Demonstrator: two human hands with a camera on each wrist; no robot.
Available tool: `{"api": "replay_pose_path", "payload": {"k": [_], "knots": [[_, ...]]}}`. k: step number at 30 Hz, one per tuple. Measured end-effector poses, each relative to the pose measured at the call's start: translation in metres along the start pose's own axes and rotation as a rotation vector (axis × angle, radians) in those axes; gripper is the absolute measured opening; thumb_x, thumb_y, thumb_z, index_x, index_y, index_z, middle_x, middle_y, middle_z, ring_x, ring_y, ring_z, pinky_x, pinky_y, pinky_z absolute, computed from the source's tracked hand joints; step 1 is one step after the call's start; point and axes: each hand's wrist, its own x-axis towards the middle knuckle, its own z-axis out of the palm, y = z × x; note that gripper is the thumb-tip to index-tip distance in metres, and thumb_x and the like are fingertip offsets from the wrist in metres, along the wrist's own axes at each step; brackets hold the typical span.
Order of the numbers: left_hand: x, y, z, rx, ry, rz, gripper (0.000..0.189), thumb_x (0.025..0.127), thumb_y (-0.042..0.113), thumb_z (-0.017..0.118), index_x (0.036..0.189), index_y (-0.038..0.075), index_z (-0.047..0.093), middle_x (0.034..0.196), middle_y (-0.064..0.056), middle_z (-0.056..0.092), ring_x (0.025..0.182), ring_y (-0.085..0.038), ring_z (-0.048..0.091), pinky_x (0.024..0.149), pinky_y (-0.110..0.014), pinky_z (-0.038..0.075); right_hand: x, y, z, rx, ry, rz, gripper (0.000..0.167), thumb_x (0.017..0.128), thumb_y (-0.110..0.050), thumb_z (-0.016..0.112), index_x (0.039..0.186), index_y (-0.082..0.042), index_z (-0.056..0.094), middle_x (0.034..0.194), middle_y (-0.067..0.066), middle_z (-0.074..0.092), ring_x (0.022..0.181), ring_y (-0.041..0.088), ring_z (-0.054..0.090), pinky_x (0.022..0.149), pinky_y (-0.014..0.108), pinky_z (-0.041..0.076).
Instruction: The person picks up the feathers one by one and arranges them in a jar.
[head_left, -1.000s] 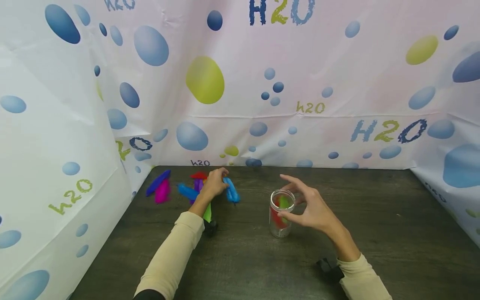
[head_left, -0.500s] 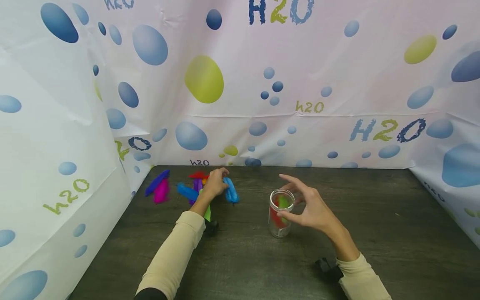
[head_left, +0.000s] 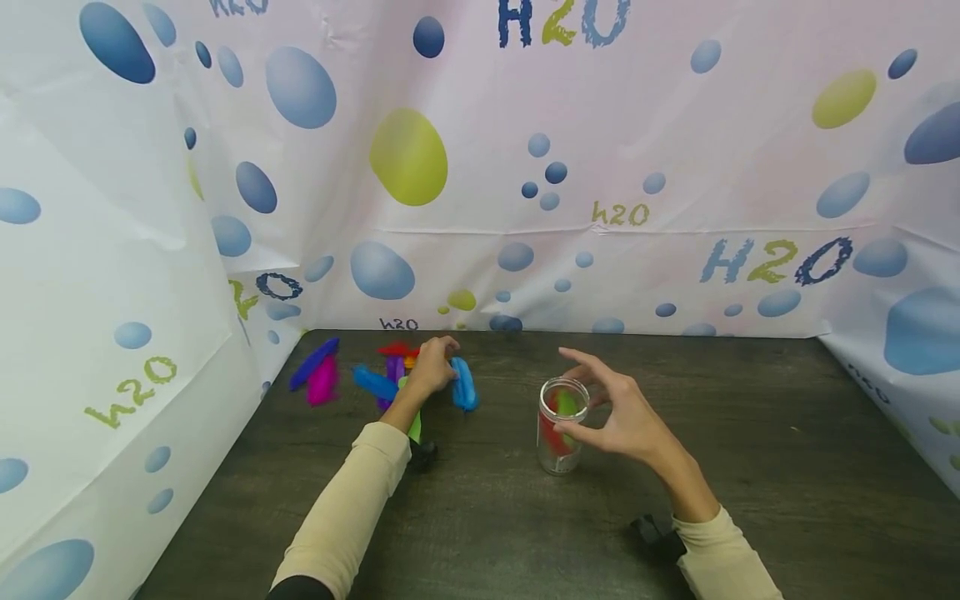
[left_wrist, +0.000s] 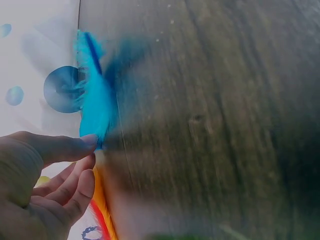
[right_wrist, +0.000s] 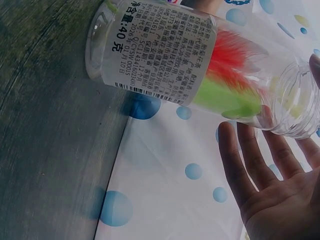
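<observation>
My left hand [head_left: 432, 367] is at the far left of the table, thumb and fingertip pinching the end of a light blue feather [left_wrist: 97, 100]. In the head view this blue feather [head_left: 464, 385] hangs just right of the fingers. My right hand [head_left: 626, 417] holds a clear jar [head_left: 558, 462] near its open mouth, thumb on the near side and fingers behind. The jar stands upright and bears a white printed label [right_wrist: 157, 52]. A red feather [right_wrist: 232, 52] and a light green feather [right_wrist: 227, 100] are inside it.
Around and beneath the left hand lie more feathers: another blue one [head_left: 374, 382], a red one [head_left: 397, 348], a purple one, an orange one and a green one [head_left: 415, 427]. Farther left are a dark blue feather [head_left: 313, 364] and a magenta feather [head_left: 323, 382]. A printed sheet [head_left: 480, 275] backs the dark table [head_left: 487, 533].
The blue feather at my left fingertips has tilted and shifted slightly toward me. My right hand and the jar stay where they were.
</observation>
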Motion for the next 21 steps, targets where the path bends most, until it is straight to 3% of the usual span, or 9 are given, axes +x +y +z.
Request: {"api": "replay_pose_path", "payload": {"k": [7,14,21], "knots": [[0.001,-0.0001,-0.0002,-0.009,0.013,0.007,0.037,0.086,-0.012,0.071,0.122,-0.006,0.067,0.118,-0.024,0.067,0.112,-0.038,0.063,0.101,-0.048,0.054,0.0009,0.0002,-0.0003,0.004,-0.002,-0.008,0.089,0.074,-0.005,0.089,0.152,-0.005,0.045,0.114,0.012,0.071,0.099,0.03,0.071,0.068,0.034,0.062],[0.0006,0.0031,0.0001,-0.023,0.006,-0.019,0.035,0.091,0.0,0.076,0.124,-0.006,0.066,0.1,-0.018,0.068,0.093,-0.031,0.064,0.087,-0.044,0.058,0.0011,-0.0013,-0.0004,0.014,-0.006,0.007,0.088,0.076,-0.005,0.089,0.152,-0.006,0.045,0.114,0.012,0.07,0.1,0.03,0.07,0.069,0.034,0.062],[-0.0004,0.0045,-0.0019,-0.035,0.034,0.004,0.033,0.086,-0.006,0.077,0.117,-0.008,0.068,0.084,-0.015,0.069,0.08,-0.028,0.066,0.075,-0.038,0.058,0.0012,-0.0009,-0.0007,0.011,-0.004,0.005,0.089,0.075,-0.005,0.09,0.152,-0.006,0.045,0.115,0.011,0.071,0.101,0.03,0.07,0.07,0.034,0.062]]}}
